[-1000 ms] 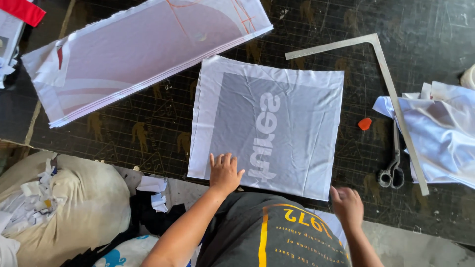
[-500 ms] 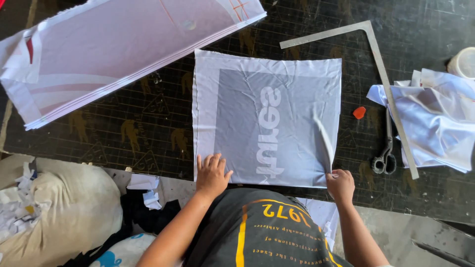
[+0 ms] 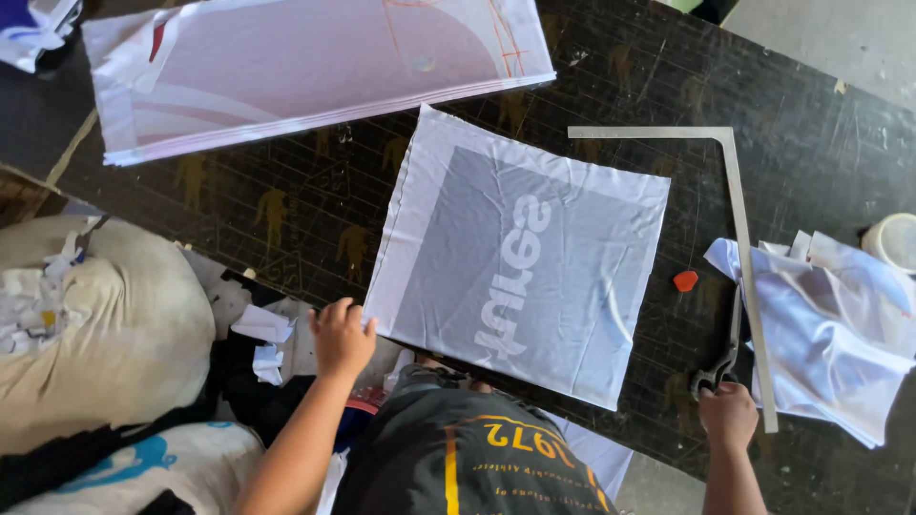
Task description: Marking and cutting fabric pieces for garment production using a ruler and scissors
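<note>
2 hands are at work over a dark, scuffed cutting table (image 3: 239, 229). The left hand (image 3: 341, 339) sits at the near-left corner of a square fabric panel (image 3: 520, 267); its fingers are curled loosely at the cloth's edge, and whether they pinch the fabric or only rest beside it cannot be told. The right hand (image 3: 728, 415) is closed around the handles of a pair of scissors (image 3: 722, 358), whose blades point away from it, up along the long leg of a metal L-square ruler (image 3: 744, 277).

The panel lies flat, just ahead and to the right of the left hand, well to the left of the right hand. It is white at the border with a grey printed middle and pale lettering seen in reverse. It looks thin, light and limp, with soft ripples near its right edge, so it would probably slide and wrinkle easily on the table. A corner or an edge is the likely place to grip it, with a flat palm to steady it.

The scissors look heavy and rigid, best held by the loops as now.

Just beyond the scissor blades lies a small orange tailor's chalk (image 3: 685, 280). To the right of the right hand is a crumpled pile of white cloth (image 3: 821, 334). Far ahead of the left hand lies a stack of pink-printed fabric sheets (image 3: 305, 67); to its left, a stuffed beige sack (image 3: 105, 334).
</note>
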